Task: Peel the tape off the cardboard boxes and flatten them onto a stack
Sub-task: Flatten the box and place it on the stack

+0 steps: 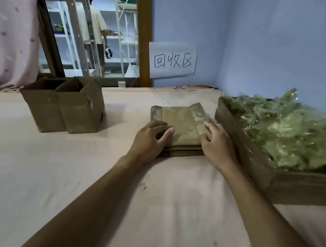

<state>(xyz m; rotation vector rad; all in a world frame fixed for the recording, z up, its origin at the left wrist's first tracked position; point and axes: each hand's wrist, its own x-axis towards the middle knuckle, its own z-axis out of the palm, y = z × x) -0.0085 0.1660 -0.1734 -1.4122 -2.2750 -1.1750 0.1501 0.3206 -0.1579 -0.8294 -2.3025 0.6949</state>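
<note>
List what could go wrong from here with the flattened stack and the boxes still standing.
1. The flat stack lies close beside the tray of crumpled tape; a sideways push from the right hand might jam it against the tray wall.
2. The left hand presses only the stack's near corner, so the layers could slide askew.
3. The open boxes stand far left, so the reach could disturb the stack.

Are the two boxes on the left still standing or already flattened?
Standing. Both boxes sit upright on the table with top flaps open, apart from the flat stack under the hands.
</note>
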